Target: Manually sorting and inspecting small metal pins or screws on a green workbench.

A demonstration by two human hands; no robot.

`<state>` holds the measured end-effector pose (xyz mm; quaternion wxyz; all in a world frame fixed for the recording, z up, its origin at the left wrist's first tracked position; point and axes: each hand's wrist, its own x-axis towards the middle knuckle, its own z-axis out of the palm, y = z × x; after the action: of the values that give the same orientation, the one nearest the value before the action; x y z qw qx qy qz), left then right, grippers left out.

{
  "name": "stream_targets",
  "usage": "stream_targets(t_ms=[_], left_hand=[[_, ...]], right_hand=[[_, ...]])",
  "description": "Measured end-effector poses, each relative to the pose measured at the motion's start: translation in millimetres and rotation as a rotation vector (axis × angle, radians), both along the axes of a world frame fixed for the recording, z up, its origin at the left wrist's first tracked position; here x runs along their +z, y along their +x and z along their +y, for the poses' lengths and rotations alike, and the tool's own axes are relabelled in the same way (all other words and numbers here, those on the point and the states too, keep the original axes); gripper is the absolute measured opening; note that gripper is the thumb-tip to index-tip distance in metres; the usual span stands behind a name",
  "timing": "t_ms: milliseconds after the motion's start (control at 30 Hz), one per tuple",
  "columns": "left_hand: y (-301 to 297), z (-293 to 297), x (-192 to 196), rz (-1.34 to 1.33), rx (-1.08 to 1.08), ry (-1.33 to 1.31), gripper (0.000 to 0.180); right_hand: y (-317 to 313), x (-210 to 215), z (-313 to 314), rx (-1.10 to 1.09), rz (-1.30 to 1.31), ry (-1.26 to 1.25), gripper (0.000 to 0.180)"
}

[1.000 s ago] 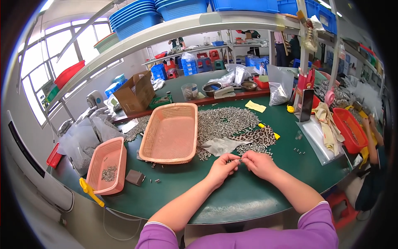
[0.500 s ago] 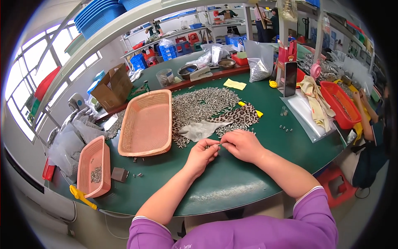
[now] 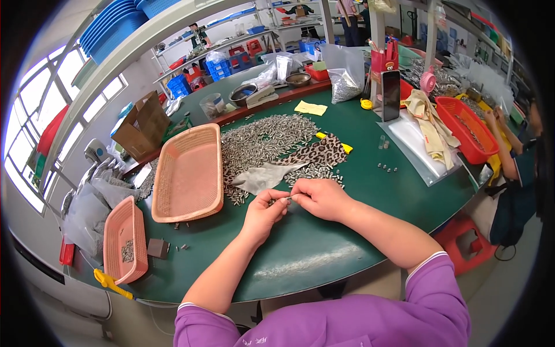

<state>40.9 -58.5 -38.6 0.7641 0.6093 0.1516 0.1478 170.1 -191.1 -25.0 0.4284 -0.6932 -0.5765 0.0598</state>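
My left hand [image 3: 261, 217] and my right hand [image 3: 321, 199] meet above the table's near middle, both closed in a pinch. Between their fingertips is a small, thin metal piece [image 3: 289, 198], mostly covered by the fingers. Just beyond lies a crumpled grey-white cloth [image 3: 263, 177]. A leopard-print cloth [image 3: 317, 151] is spread beside it, partly under a wide heap of small silvery metal parts [image 3: 269, 137]. A large, shallow pink basket [image 3: 188, 191] stands left of the heap.
A smaller pink basket [image 3: 139, 263] with a few metal parts sits at the left, near a dark block [image 3: 158, 248] and a yellow-handled air gun [image 3: 110, 282]. A phone [image 3: 391, 95] stands upright by the post. At right, a co-worker's arm [image 3: 504, 147] is near a red basket [image 3: 462, 136].
The view has shifted, so the table and its things appear a little further left. My hands stay pinched together around the thin piece, with hardly any change in their pose.
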Motion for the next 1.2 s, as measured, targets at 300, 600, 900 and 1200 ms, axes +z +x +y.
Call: stream_targets(t_ms=[300, 600, 900, 1200], left_hand=[[1.2, 0.0, -0.9, -0.022, -0.006, -0.016, 0.015], [1.0, 1.2, -4.7, -0.008, -0.003, 0.011, 0.015], [1.8, 0.0, -2.9, -0.006, -0.002, -0.006, 0.015], [1.1, -0.8, -1.0, 0.007, -0.010, -0.031, 0.015]], right_hand=[[-2.6, -3.4, 1.7, -0.084, -0.072, 0.024, 0.013], [0.0, -5.1, 2.8, -0.038, -0.025, -0.006, 0.014], [0.8, -4.1, 2.7, -0.040, -0.017, -0.011, 0.014], [1.8, -7.6, 2.8, -0.023, -0.003, 0.016, 0.014]])
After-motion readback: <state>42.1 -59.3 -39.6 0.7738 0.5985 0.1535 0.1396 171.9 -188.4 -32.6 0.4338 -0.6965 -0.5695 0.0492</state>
